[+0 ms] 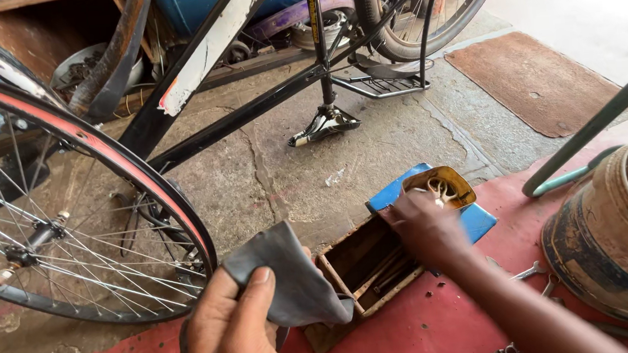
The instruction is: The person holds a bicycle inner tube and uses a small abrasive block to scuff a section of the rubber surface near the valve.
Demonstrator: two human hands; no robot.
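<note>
My left hand (229, 332) is at the bottom of the view, gripping a folded piece of dark grey rubber (292, 279), which looks like inner tube. My right hand (426, 224) reaches forward over an open wooden box (369, 262) that holds several metal tools. Its fingers are at a small yellow tin (442, 185) resting on a blue lid (474, 220); whether they hold anything is blurred. A bicycle wheel with a red rim (103, 152) stands just left of my left hand.
An upturned black bicycle frame (263, 98) and its rear wheel (420, 11) stand ahead on cracked concrete. A large worn round tub (617, 235) sits at right on a red mat (431, 331), with pliers (534, 275) beside it. A brown doormat (538, 80) lies farther right.
</note>
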